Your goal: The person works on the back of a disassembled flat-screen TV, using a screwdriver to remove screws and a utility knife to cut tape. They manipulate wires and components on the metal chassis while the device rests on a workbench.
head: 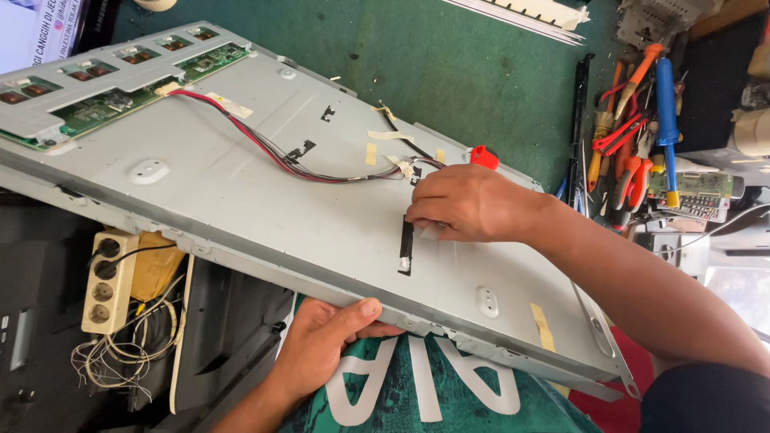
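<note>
Right hand (465, 204) pinching black tape strip (407, 244), fingertips hidden, left hand (325, 341) gripping metal panel (241, 184) edge

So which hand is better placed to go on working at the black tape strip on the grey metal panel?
Probably the right hand: its fingertips already rest at the top end of the black tape strip on the grey metal panel. The left hand grips the panel's near edge from below, steadying it.

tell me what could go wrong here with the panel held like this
The metal panel is tilted and overhangs, steadied at its near edge only by the left hand; it could slip. The right hand works at the black tape strip near the wire bundle, which might snag or tug loose.
</note>
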